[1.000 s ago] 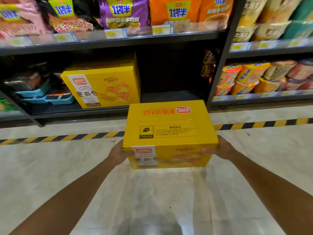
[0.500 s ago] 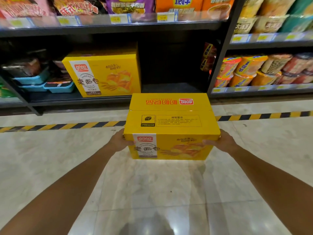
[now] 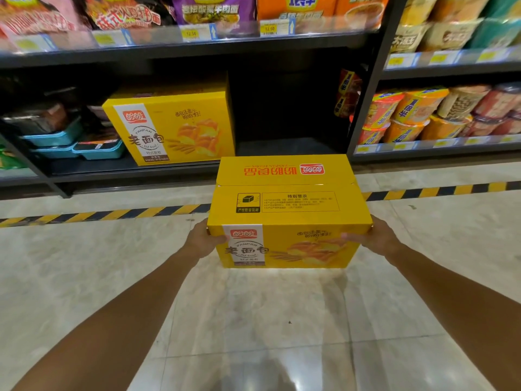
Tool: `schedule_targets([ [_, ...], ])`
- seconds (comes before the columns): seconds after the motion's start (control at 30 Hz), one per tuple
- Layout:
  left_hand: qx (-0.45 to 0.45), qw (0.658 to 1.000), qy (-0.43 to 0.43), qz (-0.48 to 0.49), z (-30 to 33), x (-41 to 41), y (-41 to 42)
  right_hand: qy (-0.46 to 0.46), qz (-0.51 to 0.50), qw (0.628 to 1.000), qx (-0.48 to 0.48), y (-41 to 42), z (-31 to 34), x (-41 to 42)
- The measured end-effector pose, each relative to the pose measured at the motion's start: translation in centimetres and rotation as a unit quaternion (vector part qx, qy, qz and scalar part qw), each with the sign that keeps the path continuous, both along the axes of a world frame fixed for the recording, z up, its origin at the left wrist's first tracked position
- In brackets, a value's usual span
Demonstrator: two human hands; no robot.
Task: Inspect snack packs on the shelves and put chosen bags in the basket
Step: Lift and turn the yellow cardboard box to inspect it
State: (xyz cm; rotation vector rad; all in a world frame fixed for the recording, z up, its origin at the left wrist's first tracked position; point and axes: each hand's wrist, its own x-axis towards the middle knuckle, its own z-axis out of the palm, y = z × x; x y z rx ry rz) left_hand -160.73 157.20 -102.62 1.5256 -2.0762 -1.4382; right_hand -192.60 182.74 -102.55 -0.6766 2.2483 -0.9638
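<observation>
Box in both hands, basket not in sight

Box [image 3: 287,218] of bread, yellow, is held out in front of me above the floor [image 3: 253,320], well clear of the bottom shelf [image 3: 135,172]. My left hand [image 3: 204,241] grips its left end, with the thumb lying on the printed front face. My right hand [image 3: 372,238] grips the right end the same way, so both hands are closed on the box and neither is free.

I judge the step to be inspecting the box before I choose it. To do that well I should keep the ends pressed evenly so it stays level. I should tip the top panel toward me only slowly, since the lid flap looks merely tucked. The print on the top panel is upside down to me, so turning the box end for end would let me read it. I see no basket here, so I must find it before letting go.

Counted: two yellow boxes of this kind, one in my hands and the second box [image 3: 172,122] standing on the bottom shelf. About three teal trays [image 3: 76,143] are stacked to its left. The noodle cups [image 3: 423,117] on the right number roughly a dozen, too crowded to count surely. The upper shelf shows at least five snack bags [image 3: 214,8], cut off by the frame edge.
</observation>
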Motion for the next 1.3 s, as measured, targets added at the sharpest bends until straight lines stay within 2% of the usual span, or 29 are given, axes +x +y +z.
schedule_targets([
  [0.13,-0.033,0.999,0.013,0.035,2.5,0.7,0.2,0.049,-0.026,0.998,0.026,0.4,2.2,0.0],
  [0.3,-0.151,0.983,0.011,0.108,7.2,0.7,-0.3,0.176,-0.094,0.980,0.002,-0.6,6.2,0.2],
  [0.37,-0.129,0.983,0.050,0.118,7.8,0.7,0.0,0.151,-0.113,0.981,-0.051,-1.0,6.1,0.2],
  [0.47,-0.057,0.989,0.105,0.092,7.0,1.4,0.2,0.059,-0.094,0.984,-0.140,-1.0,4.5,-0.3],
  [0.6,-0.006,0.991,0.123,0.046,6.1,2.1,-0.1,0.003,-0.022,0.989,-0.143,-1.2,3.1,-0.4],
  [0.7,0.016,0.989,0.144,0.027,5.6,2.2,0.0,0.000,-0.006,0.989,-0.147,-1.6,2.5,-0.5],
  [0.87,0.013,0.986,0.166,0.019,5.4,1.3,0.3,-0.004,-0.035,0.989,-0.146,-2.6,1.8,-1.4],
  [1.3,-0.005,0.987,0.157,0.038,4.7,0.4,-0.2,0.028,-0.063,0.986,-0.149,-3.6,0.8,-1.3],
])
